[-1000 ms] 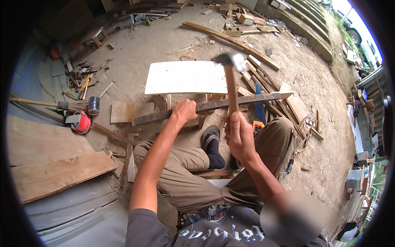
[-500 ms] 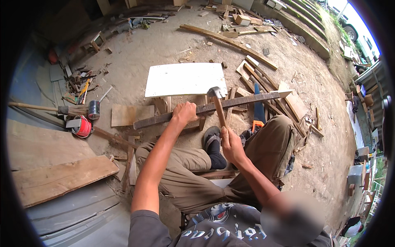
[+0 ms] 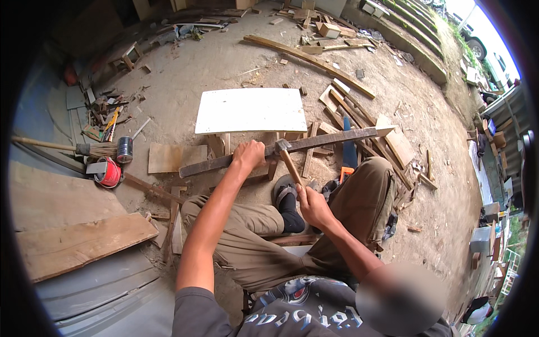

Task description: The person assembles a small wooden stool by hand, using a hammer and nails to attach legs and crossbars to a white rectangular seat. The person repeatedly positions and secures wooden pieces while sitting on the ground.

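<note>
My left hand point(image 3: 249, 154) is wrapped round a long, dark, weathered wooden batten point(image 3: 325, 140), which slants up to the right to a pale, freshly cut end. In my right hand point(image 3: 313, 203) is a hammer point(image 3: 290, 163) with a wooden handle. Its metal head lies at the batten, just right of my left hand; whether it touches cannot be made out. Beyond the batten stands a low stool or bench with a white board top point(image 3: 251, 110). A handsaw point(image 3: 348, 154) with an orange handle rests beside my right knee.
Loose wood strips point(image 3: 373, 143) lie in a heap on the right, and a long beam point(image 3: 309, 59) lies farther off. To the left are a red pail point(image 3: 109, 173), a dark can point(image 3: 125, 150), a broom point(image 3: 95, 149) and a wide plank point(image 3: 84, 244).
The hammer head has come down and left, from above the batten to its surface near my left hand. My right hand has lowered slightly; my left hand keeps its grip.
</note>
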The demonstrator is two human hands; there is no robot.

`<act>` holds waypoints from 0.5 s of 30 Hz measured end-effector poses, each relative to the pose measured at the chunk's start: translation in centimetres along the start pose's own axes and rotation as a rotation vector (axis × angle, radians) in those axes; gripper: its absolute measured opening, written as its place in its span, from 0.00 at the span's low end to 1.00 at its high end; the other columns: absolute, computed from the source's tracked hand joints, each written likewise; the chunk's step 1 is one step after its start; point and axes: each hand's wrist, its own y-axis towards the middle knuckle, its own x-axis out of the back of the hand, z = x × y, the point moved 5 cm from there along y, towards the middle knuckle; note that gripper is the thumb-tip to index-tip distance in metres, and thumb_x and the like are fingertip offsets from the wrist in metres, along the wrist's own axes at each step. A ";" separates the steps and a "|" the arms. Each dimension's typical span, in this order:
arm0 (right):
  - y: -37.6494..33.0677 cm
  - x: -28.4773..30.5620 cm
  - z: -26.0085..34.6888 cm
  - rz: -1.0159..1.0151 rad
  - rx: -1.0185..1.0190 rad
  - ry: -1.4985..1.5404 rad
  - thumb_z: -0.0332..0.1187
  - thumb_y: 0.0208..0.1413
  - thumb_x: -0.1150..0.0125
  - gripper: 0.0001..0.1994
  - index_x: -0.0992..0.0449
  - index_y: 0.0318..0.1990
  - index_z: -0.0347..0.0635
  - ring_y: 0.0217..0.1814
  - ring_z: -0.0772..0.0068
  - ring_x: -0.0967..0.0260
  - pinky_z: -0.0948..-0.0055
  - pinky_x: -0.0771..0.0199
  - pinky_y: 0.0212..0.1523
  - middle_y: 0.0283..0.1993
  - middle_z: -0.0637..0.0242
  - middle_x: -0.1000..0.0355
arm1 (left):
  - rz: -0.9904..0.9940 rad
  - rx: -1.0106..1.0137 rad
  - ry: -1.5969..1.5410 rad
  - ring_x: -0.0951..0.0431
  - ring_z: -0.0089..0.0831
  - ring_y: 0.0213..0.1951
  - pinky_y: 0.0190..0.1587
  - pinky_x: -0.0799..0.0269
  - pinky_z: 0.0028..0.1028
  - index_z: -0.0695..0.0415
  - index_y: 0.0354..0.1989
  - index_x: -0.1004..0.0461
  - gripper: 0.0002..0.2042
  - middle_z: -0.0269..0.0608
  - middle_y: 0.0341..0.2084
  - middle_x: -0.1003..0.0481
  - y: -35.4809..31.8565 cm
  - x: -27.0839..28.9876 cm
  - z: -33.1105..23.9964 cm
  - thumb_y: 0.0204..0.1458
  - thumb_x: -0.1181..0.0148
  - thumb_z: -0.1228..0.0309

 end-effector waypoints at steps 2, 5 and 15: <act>-0.7 1.1 1.7 -0.016 -0.069 0.069 0.45 0.71 0.59 0.23 0.30 0.33 0.34 0.21 0.66 0.36 0.66 0.36 0.25 0.18 0.59 0.36 | 0.000 0.034 0.013 0.16 0.49 0.37 0.40 0.19 0.42 0.62 0.32 0.19 0.24 0.56 0.31 0.19 -0.2 1.1 -0.1 0.44 0.28 0.49; -1.0 0.7 3.2 -0.119 -0.046 0.219 0.47 0.72 0.60 0.24 0.30 0.33 0.35 0.21 0.78 0.40 0.72 0.39 0.24 0.18 0.69 0.38 | 0.020 0.045 0.004 0.16 0.48 0.38 0.40 0.19 0.41 0.62 0.34 0.19 0.23 0.55 0.32 0.19 0.1 0.7 0.3 0.44 0.28 0.50; 1.7 3.9 9.0 -0.135 0.087 0.428 0.50 0.71 0.59 0.21 0.34 0.32 0.43 0.17 0.86 0.48 0.80 0.49 0.16 0.20 0.77 0.42 | -0.027 0.029 0.023 0.16 0.46 0.35 0.40 0.19 0.40 0.63 0.31 0.18 0.21 0.57 0.31 0.19 -0.5 1.0 0.2 0.44 0.28 0.54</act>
